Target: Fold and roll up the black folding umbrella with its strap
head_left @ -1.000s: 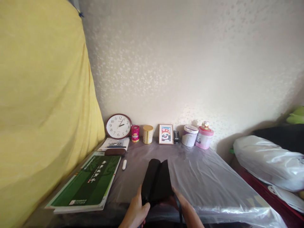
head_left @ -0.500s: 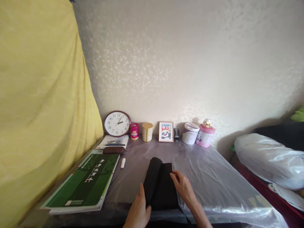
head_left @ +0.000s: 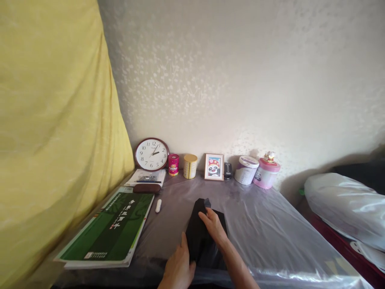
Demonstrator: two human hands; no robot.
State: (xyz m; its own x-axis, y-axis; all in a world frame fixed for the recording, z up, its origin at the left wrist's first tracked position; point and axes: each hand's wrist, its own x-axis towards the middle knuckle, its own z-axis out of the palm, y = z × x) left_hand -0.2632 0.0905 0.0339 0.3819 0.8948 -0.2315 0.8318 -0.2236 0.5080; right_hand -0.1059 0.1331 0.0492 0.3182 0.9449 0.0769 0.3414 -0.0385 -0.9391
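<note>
A black fabric item (head_left: pixel 197 237), folded into a longish shape, lies at the near middle of the table; its exact kind I cannot make out. My left hand (head_left: pixel 180 261) grips its lower left edge, thumb on top and fingers along the side. My right hand (head_left: pixel 212 222) reaches over it, fingers bent together on the fabric near its far end. A small dark grey piece (head_left: pixel 207 202) sticks up just beyond those fingertips. The right forearm hides part of the near right side of the fabric.
Left stand green books (head_left: pixel 111 228), a brown case (head_left: pixel 146 188) and a white stick-like object (head_left: pixel 158 206). Along the wall are a clock (head_left: pixel 152 154), pink tin (head_left: pixel 173 165), yellow-lidded can (head_left: pixel 190 166), panda picture (head_left: pixel 214 167) and two tubs (head_left: pixel 246 170). A plastic bag (head_left: pixel 345 204) lies right.
My right hand has moved left from the fabric's right edge to its far middle, folding fabric over. My left hand keeps its hold. The view has shifted slightly.
</note>
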